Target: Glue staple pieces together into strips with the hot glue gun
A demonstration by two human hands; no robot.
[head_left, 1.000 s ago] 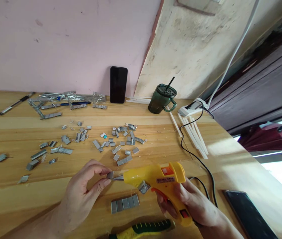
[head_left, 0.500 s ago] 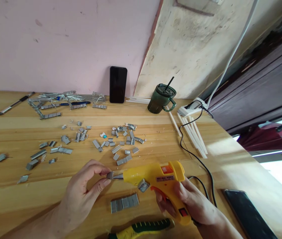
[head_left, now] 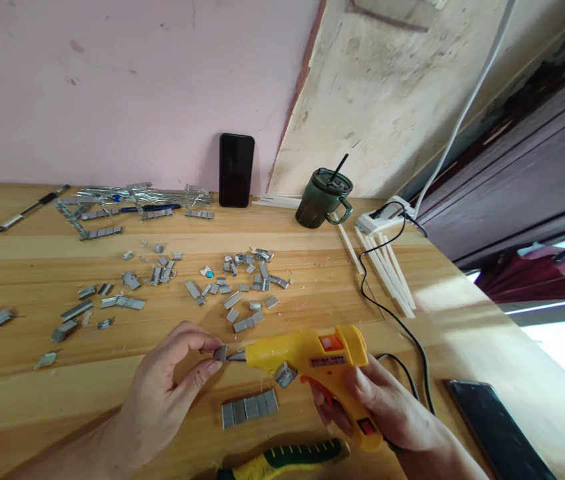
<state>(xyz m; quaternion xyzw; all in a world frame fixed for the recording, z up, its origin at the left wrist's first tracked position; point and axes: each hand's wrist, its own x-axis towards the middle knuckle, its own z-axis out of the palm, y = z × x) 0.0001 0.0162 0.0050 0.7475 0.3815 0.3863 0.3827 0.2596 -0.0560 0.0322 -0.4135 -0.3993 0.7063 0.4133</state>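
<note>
My right hand (head_left: 387, 413) grips a yellow hot glue gun (head_left: 312, 360) by its handle, a finger on the orange trigger. The gun's metal nozzle points left and touches a small grey staple block (head_left: 220, 352) that my left hand (head_left: 167, 393) pinches between thumb and fingers just above the wooden table (head_left: 22, 393). A row of joined staple blocks (head_left: 250, 408) lies flat on the table right below the gun.
Several loose staple blocks (head_left: 242, 287) are scattered across the middle. A green mug (head_left: 323, 199), a phone (head_left: 236, 170) against the wall, white glue sticks (head_left: 387, 270), a power strip (head_left: 382, 217) with the gun's black cord (head_left: 397, 320), a second phone (head_left: 497, 433), yellow-green handled pliers (head_left: 287, 460).
Almost nothing has changed; the glue gun has tilted very slightly while its nozzle stays against the pinched staple block.
</note>
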